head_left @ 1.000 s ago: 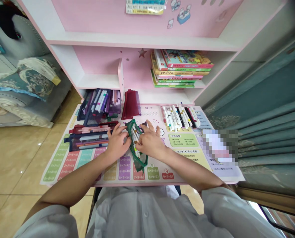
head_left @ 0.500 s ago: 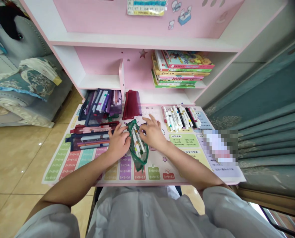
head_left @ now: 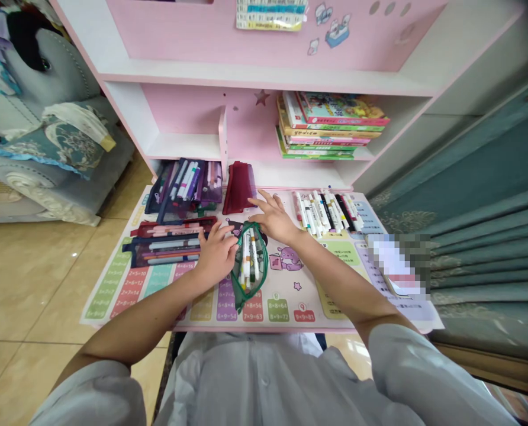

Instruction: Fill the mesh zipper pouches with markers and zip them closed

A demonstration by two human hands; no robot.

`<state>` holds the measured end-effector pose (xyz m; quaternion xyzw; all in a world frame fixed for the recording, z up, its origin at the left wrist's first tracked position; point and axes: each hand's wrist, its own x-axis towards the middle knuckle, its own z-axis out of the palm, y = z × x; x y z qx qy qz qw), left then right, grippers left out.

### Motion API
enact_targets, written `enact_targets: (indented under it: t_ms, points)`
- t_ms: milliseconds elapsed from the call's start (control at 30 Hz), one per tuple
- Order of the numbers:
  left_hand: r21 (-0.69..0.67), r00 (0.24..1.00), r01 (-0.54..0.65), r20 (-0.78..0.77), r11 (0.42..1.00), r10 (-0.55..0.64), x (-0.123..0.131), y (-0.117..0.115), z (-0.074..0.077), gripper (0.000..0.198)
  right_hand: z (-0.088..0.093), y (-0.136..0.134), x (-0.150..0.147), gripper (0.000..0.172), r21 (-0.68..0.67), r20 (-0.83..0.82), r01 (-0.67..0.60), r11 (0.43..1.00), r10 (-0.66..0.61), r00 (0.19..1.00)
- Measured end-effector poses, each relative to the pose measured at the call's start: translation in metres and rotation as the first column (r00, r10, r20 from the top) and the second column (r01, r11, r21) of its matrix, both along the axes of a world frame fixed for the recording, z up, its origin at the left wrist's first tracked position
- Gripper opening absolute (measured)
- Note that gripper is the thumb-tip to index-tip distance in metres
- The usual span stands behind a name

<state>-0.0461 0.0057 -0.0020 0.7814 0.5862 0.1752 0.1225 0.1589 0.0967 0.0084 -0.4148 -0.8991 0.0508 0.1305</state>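
Note:
A green mesh zip pouch (head_left: 266, 266) lies gaping on the desk in front of me, with several white markers (head_left: 250, 254) inside it. My left hand (head_left: 218, 251) pinches the pouch's left edge between thumb and forefinger. At its far end, my right hand (head_left: 273, 222) has thumb and forefinger closed on the rim, the other fingers stretched out. Just left of my left hand are a navy pouch (head_left: 135, 253) and a red pouch (head_left: 145, 228), both with pens inside. A dark red pouch (head_left: 238, 189) lies beyond my right fingertips.
White and black markers (head_left: 326, 212) lie in a row at the right. Filled mesh pouches (head_left: 175, 186) are heaped at the back left. A stack of books (head_left: 332, 127) sits on the shelf. A blurred flat object (head_left: 397, 266) rests near the right edge.
My right hand has moved from the pouch's right side to its far end. The green pouch now stands wider apart, and its near tip has swung slightly left.

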Motion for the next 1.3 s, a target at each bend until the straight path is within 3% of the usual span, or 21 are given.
enact_targets:
  t_ms: [300,433,533,600,767,900,1167,1300]
  points:
    - [-0.015,0.998,-0.038,0.041,0.999,0.038,-0.009,0.004,0.016,0.023,-0.022,-0.009,0.041,0.02,-0.082,-0.254,-0.034,0.996,0.012,0.967]
    - [-0.025,0.999,0.04,-0.028,0.999,-0.041,-0.017,0.002,0.024,0.03,-0.031,-0.017,0.062,0.013,-0.097,-0.358,-0.001,0.995,-0.034,0.933]
    - [-0.052,0.984,0.109,-0.133,0.993,-0.115,-0.018,-0.001,0.026,0.052,-0.029,-0.025,0.075,0.01,-0.134,-0.402,0.039,0.99,-0.09,0.911]
    - [-0.073,0.973,0.126,-0.185,0.989,-0.138,-0.017,-0.003,0.026,0.055,-0.026,-0.029,0.08,0.01,-0.155,-0.42,0.068,0.986,-0.128,0.899]
    - [-0.074,0.956,0.168,-0.231,0.983,-0.181,-0.014,-0.004,0.022,0.043,-0.022,-0.037,0.084,0.013,-0.187,-0.433,0.103,0.977,-0.176,0.884]
    - [-0.032,0.976,0.119,-0.182,0.992,-0.123,-0.016,0.003,0.017,0.012,-0.022,-0.042,0.088,0.015,-0.192,-0.413,0.072,0.979,-0.148,0.899]
    - [0.03,0.993,0.049,-0.11,0.998,-0.045,-0.014,0.02,0.01,0.019,-0.019,-0.048,0.103,0.013,-0.254,-0.414,-0.002,0.967,-0.107,0.904]
    - [-0.008,0.988,0.053,-0.142,0.999,-0.053,-0.012,0.022,0.008,0.019,-0.017,-0.049,0.109,0.012,-0.261,-0.422,-0.028,0.965,-0.088,0.902]
